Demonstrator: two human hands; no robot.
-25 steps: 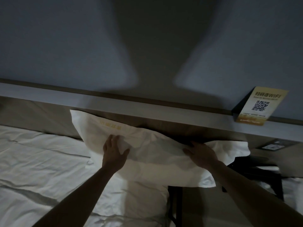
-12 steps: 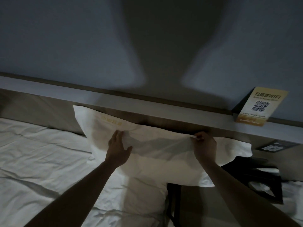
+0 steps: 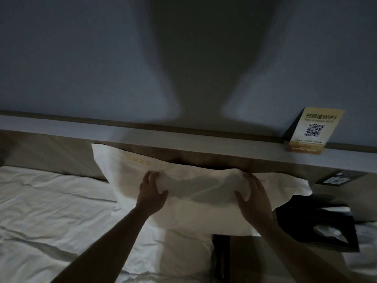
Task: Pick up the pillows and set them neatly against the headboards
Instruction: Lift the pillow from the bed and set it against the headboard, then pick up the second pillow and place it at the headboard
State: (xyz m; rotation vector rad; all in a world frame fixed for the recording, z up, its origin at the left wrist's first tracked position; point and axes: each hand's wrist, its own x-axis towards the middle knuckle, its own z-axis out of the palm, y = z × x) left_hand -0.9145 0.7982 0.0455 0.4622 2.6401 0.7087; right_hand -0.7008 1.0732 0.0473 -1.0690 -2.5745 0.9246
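Observation:
A white pillow [image 3: 200, 193] with faint gold lettering leans against the brown headboard [image 3: 51, 154], and its top edge sags in the middle. Its right end hangs past the bed's edge. My left hand [image 3: 152, 194] grips a fold of the pillow's front, left of centre. My right hand [image 3: 253, 199] lies flat on the pillow right of centre, fingers pointing up toward its top edge. The room is dim. No other pillow is in view.
The bed's white sheet [image 3: 51, 201] spreads out to the left. A pale ledge [image 3: 204, 145] tops the headboard and carries a yellow WiFi card [image 3: 315, 130]. A black tissue box [image 3: 326, 227] sits at right, with a dark wall panel [image 3: 338, 177] above it.
My right hand has let go of the pillow's top edge and now lies flat on its front. My left hand stays in about the same spot. The pillow has hardly shifted.

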